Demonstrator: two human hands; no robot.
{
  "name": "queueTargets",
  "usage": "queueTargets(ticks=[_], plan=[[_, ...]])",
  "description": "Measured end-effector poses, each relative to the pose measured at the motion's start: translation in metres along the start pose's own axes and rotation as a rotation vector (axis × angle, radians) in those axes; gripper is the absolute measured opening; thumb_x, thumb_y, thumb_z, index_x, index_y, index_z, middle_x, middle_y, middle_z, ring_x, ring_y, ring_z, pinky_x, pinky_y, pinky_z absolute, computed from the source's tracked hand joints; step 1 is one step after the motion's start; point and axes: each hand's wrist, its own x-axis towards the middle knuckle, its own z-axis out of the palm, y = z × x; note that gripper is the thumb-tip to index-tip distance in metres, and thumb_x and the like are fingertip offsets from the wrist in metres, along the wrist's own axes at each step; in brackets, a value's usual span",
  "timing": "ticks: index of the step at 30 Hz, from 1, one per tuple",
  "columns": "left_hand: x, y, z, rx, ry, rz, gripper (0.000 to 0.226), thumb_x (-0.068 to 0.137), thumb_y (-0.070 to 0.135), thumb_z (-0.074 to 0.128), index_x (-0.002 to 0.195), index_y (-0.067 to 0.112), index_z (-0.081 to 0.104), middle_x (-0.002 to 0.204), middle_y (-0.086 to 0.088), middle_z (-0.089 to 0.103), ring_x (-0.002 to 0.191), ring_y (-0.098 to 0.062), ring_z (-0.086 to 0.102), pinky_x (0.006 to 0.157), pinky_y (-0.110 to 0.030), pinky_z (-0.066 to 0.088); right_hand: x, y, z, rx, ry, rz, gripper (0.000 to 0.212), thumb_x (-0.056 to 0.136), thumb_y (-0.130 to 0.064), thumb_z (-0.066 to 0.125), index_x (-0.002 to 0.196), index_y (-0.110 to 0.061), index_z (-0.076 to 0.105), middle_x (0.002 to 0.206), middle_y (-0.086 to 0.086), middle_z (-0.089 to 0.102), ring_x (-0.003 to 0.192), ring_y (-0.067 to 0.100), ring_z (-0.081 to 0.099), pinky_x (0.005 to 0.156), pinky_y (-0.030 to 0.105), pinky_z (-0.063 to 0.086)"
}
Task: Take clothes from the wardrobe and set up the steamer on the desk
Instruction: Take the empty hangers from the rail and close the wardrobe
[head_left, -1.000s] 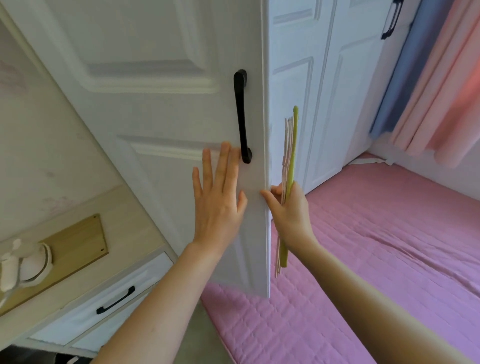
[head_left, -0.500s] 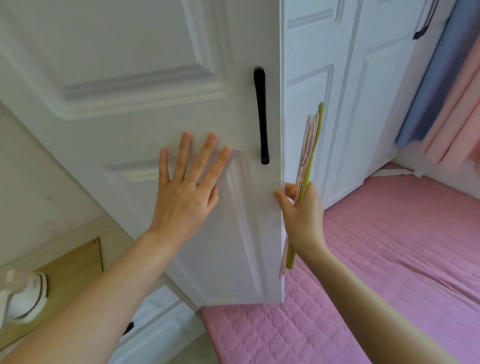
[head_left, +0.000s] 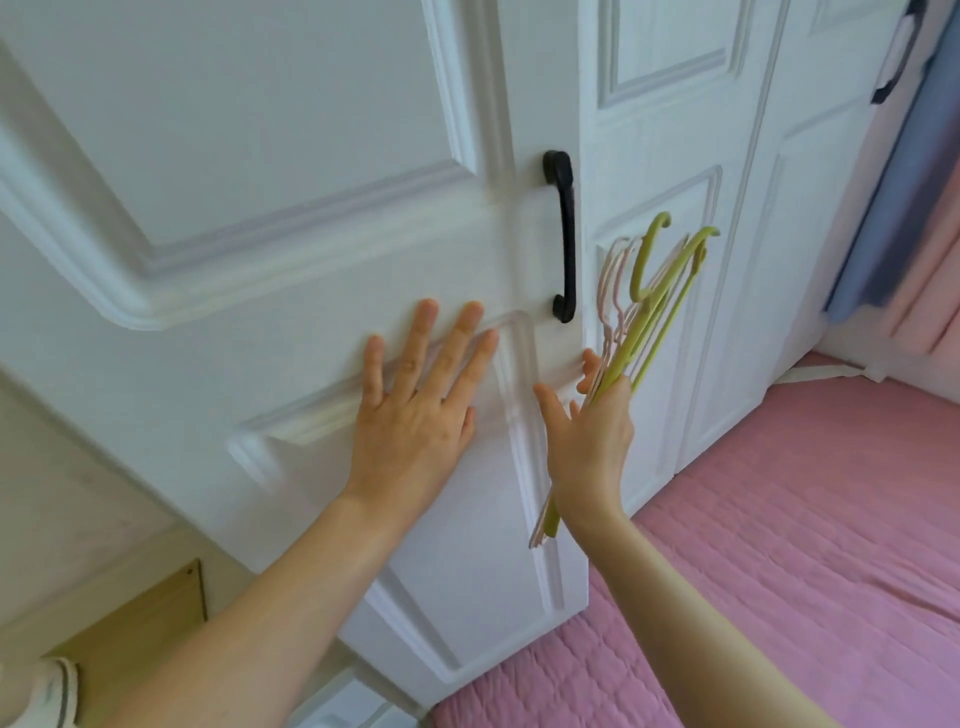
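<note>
Bedroom corner: a white panelled wardrobe fills the upper view, a bed under a pink quilted cover (head_left: 779, 519) lies at lower right, and blue and pink curtains (head_left: 904, 208) hang at the far right. A slice of pale wooden desk top (head_left: 130, 618) shows at lower left, with a white rounded object (head_left: 47, 691) at its corner; too little of it is visible to say whether it is the steamer.

The near white wardrobe door (head_left: 260, 208) stands close to the face of the neighbouring door (head_left: 660, 156); its long black bar handle (head_left: 563, 234) is untouched.

Left hand (head_left: 415, 421): flat on the door's lower panel, fingers straight and spread, holding nothing.

Right hand (head_left: 592, 441): grips a bundle of thin plastic hangers, pale pink and lime green (head_left: 644, 312), hooks pointing up, lower ends poking out below the wrist. Its index finger is stretched toward the door's free edge. No clothes are in view on the hangers.

Judgement: the step in hand is pushing the door closed. Best done with an even palm push near the handle side, as placed now, and the right fingertips drawn clear of the closing edge before it seats.

Edges and room: the hanger hooks sit just beside the door's free edge and near the next door, so they could catch or get nipped; angling the bundle out over the bed keeps them clear. The door's bottom corner hangs near the quilt. Open room lies to the right over the bed; the desk side is tight against the wardrobe.
</note>
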Motion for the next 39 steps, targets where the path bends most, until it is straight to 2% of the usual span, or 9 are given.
queueTargets(ticks=[2,5,8,13,17,24,33,37,39], plan=[[0.002,-0.003,0.008,0.034,0.002,0.010,0.074,0.091,0.034,0.055,0.154,0.022,0.017,0.162,0.002,0.008,0.148,-0.031,0.000,0.114,-0.057,-0.006,0.003,0.003,0.012,-0.019,-0.008,-0.013,0.033,0.086,-0.024,0.070,0.100,-0.023,0.040,0.095,-0.024,0.045,0.089,0.002,0.047,0.080,0.015,0.041],[0.004,-0.005,0.016,0.057,0.012,0.002,0.074,0.092,0.036,0.054,0.154,0.021,0.015,0.162,0.002,0.007,0.148,-0.032,0.001,0.115,-0.057,-0.004,0.007,0.006,0.028,-0.043,-0.011,-0.019,0.037,0.085,-0.026,0.071,0.096,-0.027,0.035,0.087,-0.021,0.040,0.081,0.001,0.046,0.067,0.009,0.039],[0.007,-0.007,0.023,0.061,0.019,-0.023,0.073,0.092,0.033,0.054,0.154,0.020,0.017,0.162,0.002,0.007,0.148,-0.031,0.000,0.115,-0.056,-0.006,0.013,0.008,0.041,-0.038,-0.009,-0.004,0.037,0.083,-0.028,0.073,0.097,-0.022,0.040,0.089,-0.014,0.045,0.083,-0.001,0.047,0.068,0.002,0.037],[0.011,-0.009,0.030,0.101,0.018,-0.044,0.073,0.092,0.030,0.054,0.154,0.020,0.017,0.162,0.002,0.008,0.148,-0.031,0.004,0.115,-0.056,-0.005,0.022,0.008,0.055,0.019,-0.008,-0.018,0.042,0.084,-0.024,0.073,0.100,-0.031,0.035,0.090,-0.027,0.041,0.084,-0.011,0.046,0.069,0.000,0.035],[0.011,-0.010,0.033,0.127,0.011,-0.040,0.074,0.092,0.032,0.053,0.154,0.020,0.014,0.162,0.003,0.007,0.148,-0.030,0.005,0.115,-0.056,-0.006,0.022,0.008,0.060,0.051,-0.001,-0.023,0.041,0.085,-0.020,0.071,0.097,-0.031,0.033,0.087,-0.014,0.044,0.083,-0.003,0.047,0.067,-0.002,0.036],[0.011,-0.010,0.034,0.161,-0.010,-0.039,0.075,0.093,0.036,0.050,0.154,0.020,0.010,0.162,0.002,0.003,0.148,-0.032,0.003,0.114,-0.057,-0.004,0.023,0.011,0.064,0.036,0.044,-0.026,0.035,0.087,-0.024,0.069,0.102,-0.032,0.038,0.089,-0.029,0.043,0.082,-0.007,0.049,0.068,-0.003,0.035],[0.012,-0.009,0.029,0.118,-0.030,-0.061,0.073,0.091,0.028,0.052,0.154,0.020,0.015,0.162,0.003,0.007,0.148,-0.031,0.004,0.115,-0.057,-0.004,0.028,0.011,0.049,-0.018,-0.019,0.010,0.029,0.087,-0.030,0.068,0.096,-0.021,0.042,0.094,-0.033,0.045,0.087,0.011,0.052,0.074,0.021,0.041],[0.014,-0.006,0.015,0.027,-0.124,-0.067,0.073,0.087,0.025,0.057,0.152,0.020,0.023,0.162,0.002,0.008,0.148,-0.032,-0.001,0.115,-0.058,-0.007,0.019,0.002,0.026,-0.037,-0.042,0.001,0.024,0.091,-0.031,0.062,0.101,-0.027,0.040,0.115,-0.022,0.051,0.101,0.007,0.053,0.085,0.026,0.045],[0.015,-0.002,0.003,-0.030,-0.191,-0.065,0.071,0.088,0.031,0.058,0.151,0.019,0.028,0.162,-0.001,0.007,0.148,-0.033,-0.006,0.115,-0.060,-0.007,0.009,-0.001,0.008,-0.060,-0.042,-0.017,0.013,0.095,-0.033,0.054,0.100,-0.024,0.044,0.113,-0.018,0.056,0.093,0.007,0.058,0.083,0.030,0.050]])
